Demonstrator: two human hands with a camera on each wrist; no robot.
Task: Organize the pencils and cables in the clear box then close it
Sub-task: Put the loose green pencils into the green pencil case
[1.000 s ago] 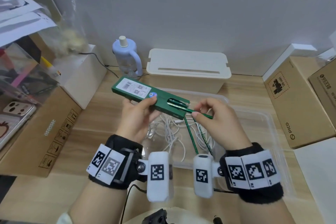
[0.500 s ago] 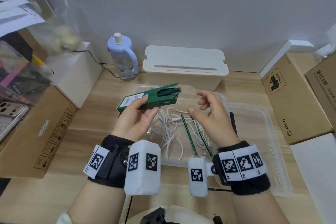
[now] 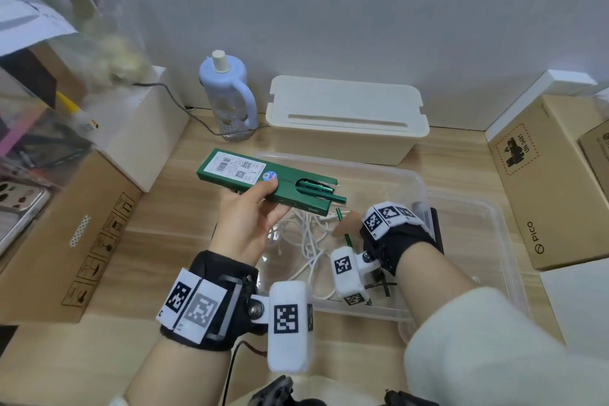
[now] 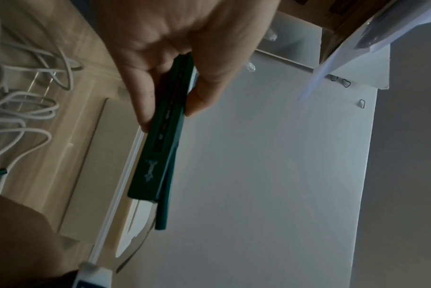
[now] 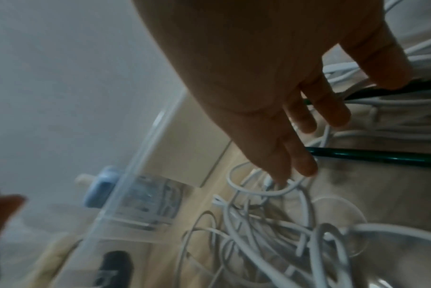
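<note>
My left hand (image 3: 260,199) grips a flat green pencil box (image 3: 250,175), label up, above the clear box's left rim; one green pencil (image 3: 336,198) sticks out of its open end. Edge-on in the left wrist view, the pencil box (image 4: 157,155) sits pinched between thumb and fingers of my left hand (image 4: 170,113). My right hand (image 3: 346,224) is down inside the clear box (image 3: 425,189), fingers (image 5: 305,161) straight, touching loose green pencils (image 5: 372,156) and tangled white cables (image 5: 271,224). Its wrist hides most of the pencils in the head view.
The clear box's lid (image 3: 494,241) lies to the right. A cream storage box (image 3: 346,119) and a blue bottle (image 3: 227,92) stand behind. Cardboard boxes flank the desk at the left (image 3: 82,241) and the right (image 3: 540,181). A white box (image 3: 141,128) stands at the back left.
My right hand pulled a pencil from the green box, let it go, and has dropped into the clear box. My left hand turned the pencil box flat, label up.
</note>
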